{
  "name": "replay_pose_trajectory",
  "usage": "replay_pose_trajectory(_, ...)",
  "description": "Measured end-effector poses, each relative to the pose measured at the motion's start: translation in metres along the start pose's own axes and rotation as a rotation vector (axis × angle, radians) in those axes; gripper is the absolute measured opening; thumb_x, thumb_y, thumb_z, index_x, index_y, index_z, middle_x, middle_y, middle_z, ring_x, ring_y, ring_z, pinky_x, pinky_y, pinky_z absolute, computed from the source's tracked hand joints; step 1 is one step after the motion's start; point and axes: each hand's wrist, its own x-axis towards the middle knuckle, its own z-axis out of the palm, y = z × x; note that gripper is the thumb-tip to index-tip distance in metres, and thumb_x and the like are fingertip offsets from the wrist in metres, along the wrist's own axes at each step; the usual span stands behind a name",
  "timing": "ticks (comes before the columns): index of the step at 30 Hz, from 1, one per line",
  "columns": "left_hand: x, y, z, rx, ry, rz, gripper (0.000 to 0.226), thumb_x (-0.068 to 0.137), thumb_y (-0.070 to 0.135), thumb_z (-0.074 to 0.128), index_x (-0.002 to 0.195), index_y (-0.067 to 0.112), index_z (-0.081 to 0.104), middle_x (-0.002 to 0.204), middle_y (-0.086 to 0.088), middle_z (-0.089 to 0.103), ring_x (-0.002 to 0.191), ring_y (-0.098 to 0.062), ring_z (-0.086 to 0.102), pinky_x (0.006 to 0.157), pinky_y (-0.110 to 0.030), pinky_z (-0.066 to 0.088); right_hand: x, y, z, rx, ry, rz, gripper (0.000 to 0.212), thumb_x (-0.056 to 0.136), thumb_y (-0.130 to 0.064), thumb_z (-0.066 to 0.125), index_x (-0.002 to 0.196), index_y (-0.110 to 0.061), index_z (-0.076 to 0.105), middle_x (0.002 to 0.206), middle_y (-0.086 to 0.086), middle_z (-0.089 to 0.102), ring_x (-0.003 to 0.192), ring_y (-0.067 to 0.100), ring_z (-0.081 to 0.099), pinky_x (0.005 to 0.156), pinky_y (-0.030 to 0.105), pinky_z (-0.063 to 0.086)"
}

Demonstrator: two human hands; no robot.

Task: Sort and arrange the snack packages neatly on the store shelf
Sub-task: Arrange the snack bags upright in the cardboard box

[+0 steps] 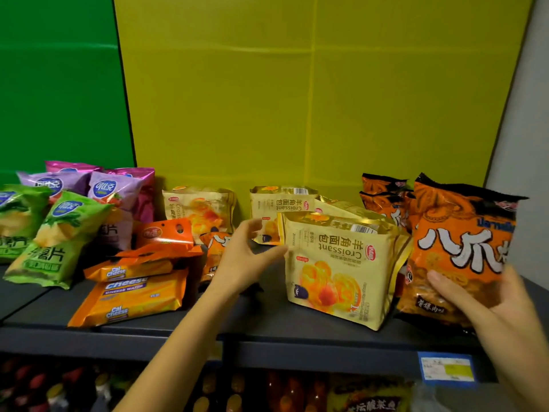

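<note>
A big orange snack bag [463, 248] stands at the right end of the dark shelf [267, 331], and my right hand [481, 295] grips its lower front. Beside it a gold croissant bag [338, 266] stands upside down. My left hand [249, 257] hovers just left of that bag's top corner, fingers spread, holding nothing. More croissant bags [282, 209] stand behind, another one [199, 209] further left. A small orange bag [215, 248] lies behind my left hand, partly hidden.
Orange cheese wafer packs [130, 295] lie stacked left of centre. Green chip bags [59, 233] and purple and pink ones [116, 194] crowd the far left. More orange bags [383, 197] stand at the back right. A blue price tag [447, 368] hangs on the shelf edge; goods fill the shelf below.
</note>
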Motion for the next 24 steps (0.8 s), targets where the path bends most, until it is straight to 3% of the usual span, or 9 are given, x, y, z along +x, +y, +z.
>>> replay_pose_trajectory(3,0.003,-0.014,-0.03,0.399,0.193,0.104,0.038,0.079,0.039,0.067,0.107,0.014,0.059,0.102,-0.001,0.064,0.095,-0.021,0.061,0.074,-0.035,0.05,0.0,0.003,0.004,-0.003,0.011,0.01,0.081,0.058,-0.039,0.071,0.132,-0.031,0.04,0.127,-0.001,0.056,0.119,0.026,0.051,0.099,0.055,0.04)
replay_pose_trajectory(6,0.005,-0.02,-0.04,0.811,0.155,0.002,0.049,0.085,0.047,0.056,0.114,0.009,0.052,0.117,-0.01,0.057,0.11,-0.029,0.052,0.079,-0.04,0.046,-0.002,0.004,0.006,-0.007,0.015,0.009,0.08,0.058,-0.039,0.071,0.131,-0.029,0.041,0.131,0.001,0.055,0.119,0.027,0.051,0.099,0.055,0.04)
replay_pose_trajectory(8,0.007,-0.024,-0.037,0.932,0.09,-0.089,0.059,0.086,0.053,0.05,0.122,0.006,0.046,0.127,-0.013,0.052,0.118,-0.031,0.048,0.086,-0.041,0.046,-0.003,0.004,0.008,-0.011,0.023,0.006,0.084,0.054,-0.043,0.07,0.131,-0.03,0.041,0.13,0.001,0.055,0.119,0.027,0.052,0.099,0.056,0.041)
replay_pose_trajectory(14,0.023,-0.035,-0.032,0.71,-0.102,-0.39,0.102,0.075,0.068,0.053,0.143,0.001,0.017,0.14,-0.018,0.046,0.126,-0.036,0.047,0.1,-0.042,0.041,-0.005,0.007,0.008,-0.017,0.041,-0.002,0.091,0.045,-0.054,0.074,0.129,-0.037,0.041,0.131,-0.001,0.056,0.119,0.028,0.053,0.097,0.057,0.042)
replay_pose_trajectory(16,0.028,-0.038,-0.033,0.581,-0.141,-0.429,0.104,0.072,0.064,0.061,0.143,0.003,0.017,0.142,-0.017,0.044,0.127,-0.036,0.046,0.103,-0.042,0.04,-0.005,0.008,0.007,-0.012,0.047,-0.006,0.086,0.039,-0.062,0.076,0.118,-0.045,0.046,0.13,-0.003,0.056,0.117,0.026,0.053,0.096,0.057,0.042)
replay_pose_trajectory(18,0.028,-0.038,-0.035,0.478,-0.146,-0.403,0.099,0.071,0.059,0.066,0.141,0.004,0.022,0.139,-0.016,0.047,0.125,-0.035,0.048,0.103,-0.044,0.042,-0.006,0.009,0.007,-0.014,0.055,-0.011,0.08,0.034,-0.069,0.075,0.107,-0.051,0.048,0.129,-0.004,0.057,0.117,0.025,0.054,0.096,0.057,0.043)
replay_pose_trajectory(20,0.022,-0.034,-0.036,0.454,-0.105,-0.334,0.09,0.072,0.054,0.068,0.136,0.005,0.027,0.135,-0.015,0.051,0.121,-0.035,0.052,0.1,-0.047,0.045,-0.008,0.01,0.007,-0.022,0.051,-0.038,0.094,0.034,-0.071,0.076,0.119,-0.046,0.047,0.129,-0.004,0.057,0.117,0.025,0.054,0.096,0.056,0.043)
replay_pose_trajectory(24,0.006,-0.012,-0.047,0.508,0.124,-0.107,0.069,0.076,0.05,0.066,0.122,0.01,0.034,0.126,-0.013,0.056,0.113,-0.037,0.056,0.088,-0.045,0.047,-0.007,0.008,0.008,-0.025,0.046,-0.075,0.089,0.053,-0.045,0.069,0.135,-0.029,0.039,0.131,-0.002,0.054,0.119,0.024,0.051,0.1,0.051,0.04)
